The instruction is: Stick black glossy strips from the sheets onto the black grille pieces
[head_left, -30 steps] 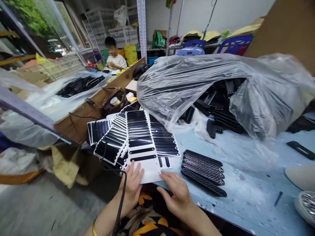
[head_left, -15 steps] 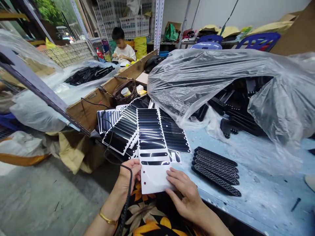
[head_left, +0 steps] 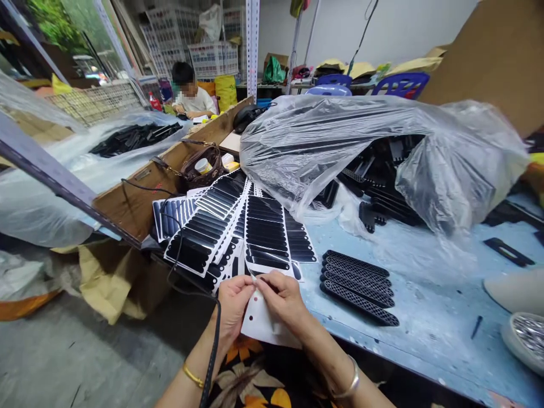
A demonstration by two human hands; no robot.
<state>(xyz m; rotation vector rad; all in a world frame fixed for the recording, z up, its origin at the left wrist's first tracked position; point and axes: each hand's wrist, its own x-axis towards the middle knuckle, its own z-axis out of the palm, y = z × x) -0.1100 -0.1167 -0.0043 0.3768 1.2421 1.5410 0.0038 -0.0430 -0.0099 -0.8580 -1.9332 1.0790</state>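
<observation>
A white sticker sheet (head_left: 262, 327) with rows of glossy black strips lies lengthwise before me, its bare lower end over my lap. My left hand (head_left: 234, 301) pinches the sheet's left edge between thumb and fingers. Across the sheet reaches my right hand (head_left: 284, 297), its thumb and fingertips closed at that same left edge, touching the left fingertips. What exactly sits between the right fingertips is mostly hidden; the lowest strips are covered by the hand. Beyond is a fanned pile of similar sheets (head_left: 198, 238). To the right lie several black textured handle-like pieces (head_left: 357, 288) in a row.
Clear plastic sheeting (head_left: 306, 141) covers a heap of black parts (head_left: 389, 198) on the blue table (head_left: 425, 317). A bowl of small shiny pieces (head_left: 527, 340) stands at right. A black cord (head_left: 217, 323) crosses my left forearm. A person (head_left: 193, 97) sits behind the wooden board (head_left: 127, 207).
My right hand has moved from the sheet's right edge across to its left edge, and its fingers have closed. My left hand has shifted slightly and pinches there too. The view has turned right.
</observation>
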